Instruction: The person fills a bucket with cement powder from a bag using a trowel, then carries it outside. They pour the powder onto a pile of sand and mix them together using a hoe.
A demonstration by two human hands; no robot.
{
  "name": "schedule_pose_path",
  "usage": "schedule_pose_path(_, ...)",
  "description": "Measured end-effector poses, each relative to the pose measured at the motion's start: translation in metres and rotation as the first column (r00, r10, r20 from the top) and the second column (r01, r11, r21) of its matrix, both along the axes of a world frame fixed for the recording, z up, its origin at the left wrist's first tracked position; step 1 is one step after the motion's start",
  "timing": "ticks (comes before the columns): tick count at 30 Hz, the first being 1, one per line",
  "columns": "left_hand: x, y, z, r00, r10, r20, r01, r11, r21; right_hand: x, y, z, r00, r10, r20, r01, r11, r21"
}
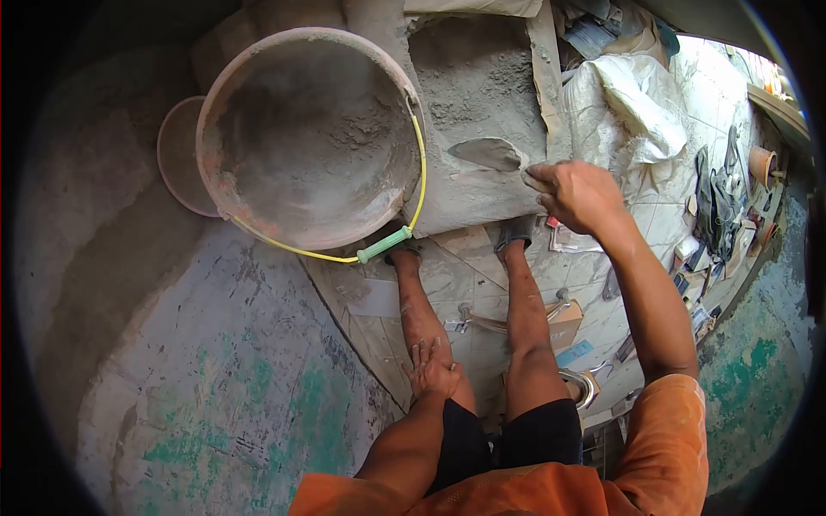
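My right hand (pixel 583 196) is closed around the handle of a trowel (pixel 486 154). Its dusty blade points left, over the near edge of an opened paper sack (pixel 482 205) of grey cement powder (pixel 473 73). To the left of the sack stands a large round bucket (pixel 301 242) with grey powder inside. The bucket's yellow wire handle (pixel 420 163), with a green grip (pixel 385 245), hangs down over its near side. My left hand (pixel 433 370) lies on my left leg near the knee, fingers spread and holding nothing.
Behind the bucket is the pinkish rim (pixel 178 159) of another round container. A white woven sack (pixel 641 107) lies right of the cement. Along the right wall are dark cloth (pixel 721 202), a clay-coloured pot (pixel 761 163) and clutter. A cardboard box (pixel 565 325) sits on the tiled floor.
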State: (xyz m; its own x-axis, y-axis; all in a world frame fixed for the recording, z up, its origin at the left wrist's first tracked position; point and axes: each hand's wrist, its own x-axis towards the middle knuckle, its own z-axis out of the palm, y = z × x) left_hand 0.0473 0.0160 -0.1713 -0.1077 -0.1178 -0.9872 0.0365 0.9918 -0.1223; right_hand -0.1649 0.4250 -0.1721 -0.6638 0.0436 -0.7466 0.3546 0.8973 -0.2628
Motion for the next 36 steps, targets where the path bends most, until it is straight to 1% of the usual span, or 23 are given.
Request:
schedule_pose_path(1, -0.001, 0.002, 0.001, 1.000, -0.021, 0.009, 0.021, 1.000, -0.005, -0.015, -0.003, 0.009, 0.995, 0.095, 0.025, -0.097, 0.993, 0.067)
schedule_pose_path(2, -0.002, 0.002, 0.001, 0.999, -0.041, 0.014, 0.041, 0.999, -0.006, -0.028, -0.006, 0.015, 0.995, 0.097, 0.028, -0.099, 0.993, 0.058)
schedule_pose_path(4, -0.001, 0.000, 0.001, 0.999, -0.044, 0.009, 0.044, 0.999, -0.002, -0.046, -0.012, 0.022, 0.936, 0.337, 0.103, -0.346, 0.935, 0.080)
schedule_pose_path(5, 0.000, 0.000, 0.000, 0.999, -0.048, 0.001, 0.048, 0.999, 0.009, -0.045, -0.020, 0.016, 0.918, 0.395, 0.034, -0.397, 0.914, 0.084)
schedule_pose_path(9, -0.003, 0.002, 0.001, 0.999, -0.047, 0.016, 0.046, 0.999, 0.014, -0.039, -0.062, -0.009, 0.917, 0.399, 0.029, -0.400, 0.913, 0.085)
schedule_pose_path(11, -0.003, 0.005, 0.003, 0.999, -0.053, 0.010, 0.053, 0.999, 0.003, -0.027, -0.078, -0.013, 0.950, 0.313, 0.008, -0.311, 0.940, 0.142)
schedule_pose_path(12, -0.002, 0.007, 0.003, 0.999, -0.049, 0.012, 0.049, 0.999, 0.009, -0.020, -0.086, -0.012, 0.949, 0.316, 0.012, -0.315, 0.938, 0.147)
schedule_pose_path(14, -0.002, 0.009, 0.006, 0.999, -0.051, -0.009, 0.051, 0.999, -0.002, -0.003, -0.097, -0.010, 0.983, 0.180, 0.045, -0.186, 0.951, 0.247)
schedule_pose_path(15, -0.004, 0.009, 0.006, 0.999, -0.040, -0.018, 0.040, 0.999, 0.009, 0.004, -0.096, -0.014, 0.987, 0.155, 0.046, -0.161, 0.962, 0.219)
schedule_pose_path(16, -0.002, 0.010, 0.006, 0.999, -0.045, -0.031, 0.045, 0.999, 0.019, 0.009, -0.091, -0.015, 0.988, 0.149, 0.035, -0.153, 0.961, 0.232)
schedule_pose_path(18, 0.001, 0.006, 0.003, 0.996, -0.074, -0.050, 0.073, 0.997, -0.005, 0.018, -0.079, -0.022, 0.999, 0.008, 0.046, -0.012, 0.995, 0.095)
schedule_pose_path(19, 0.000, 0.006, 0.004, 0.996, -0.074, -0.057, 0.074, 0.997, -0.007, 0.020, -0.072, -0.028, 1.000, -0.007, 0.029, 0.004, 0.995, 0.101)
schedule_pose_path(21, 0.004, 0.005, 0.003, 0.993, -0.103, -0.055, 0.102, 0.995, -0.020, 0.029, -0.061, -0.044, 0.962, -0.262, 0.075, 0.260, 0.965, 0.047)
schedule_pose_path(22, 0.007, 0.008, 0.001, 0.993, -0.112, -0.043, 0.110, 0.993, -0.034, 0.027, -0.053, -0.044, 0.961, -0.269, 0.073, 0.266, 0.963, 0.042)
schedule_pose_path(24, 0.009, 0.012, -0.003, 0.991, -0.133, -0.035, 0.131, 0.991, -0.033, 0.020, -0.036, -0.041, 0.942, -0.335, 0.027, 0.335, 0.942, -0.012)
schedule_pose_path(25, 0.011, 0.010, -0.001, 0.989, -0.147, -0.020, 0.147, 0.989, -0.030, 0.013, -0.031, -0.029, 0.930, -0.362, 0.063, 0.364, 0.931, -0.017)
schedule_pose_path(26, 0.013, 0.007, -0.001, 0.988, -0.152, -0.012, 0.151, 0.988, -0.042, 0.010, -0.027, -0.021, 0.928, -0.365, 0.073, 0.368, 0.929, -0.028)
schedule_pose_path(29, 0.011, 0.003, -0.004, 0.988, -0.154, -0.016, 0.153, 0.987, -0.039, 0.001, -0.014, 0.002, 0.973, -0.219, 0.076, 0.222, 0.974, -0.046)
schedule_pose_path(30, 0.010, 0.001, -0.005, 0.989, -0.148, -0.020, 0.147, 0.989, -0.030, 0.000, -0.019, -0.001, 0.973, -0.219, 0.076, 0.224, 0.973, -0.051)
schedule_pose_path(32, 0.009, -0.003, -0.003, 0.989, -0.143, -0.021, 0.143, 0.990, -0.021, -0.005, -0.034, -0.014, 0.983, -0.136, 0.126, 0.139, 0.990, -0.016)
schedule_pose_path(33, 0.008, -0.004, -0.004, 0.991, -0.133, -0.015, 0.133, 0.991, -0.016, -0.005, -0.046, -0.030, 0.989, -0.096, 0.109, 0.102, 0.993, -0.052)
schedule_pose_path(34, 0.007, -0.005, -0.004, 0.992, -0.123, -0.008, 0.123, 0.992, -0.012, -0.011, -0.055, -0.036, 0.989, -0.096, 0.109, 0.102, 0.993, -0.050)
schedule_pose_path(36, 0.005, -0.004, -0.007, 0.992, -0.124, -0.007, 0.124, 0.992, -0.013, -0.019, -0.068, -0.044, 0.986, -0.165, 0.039, 0.167, 0.984, -0.066)
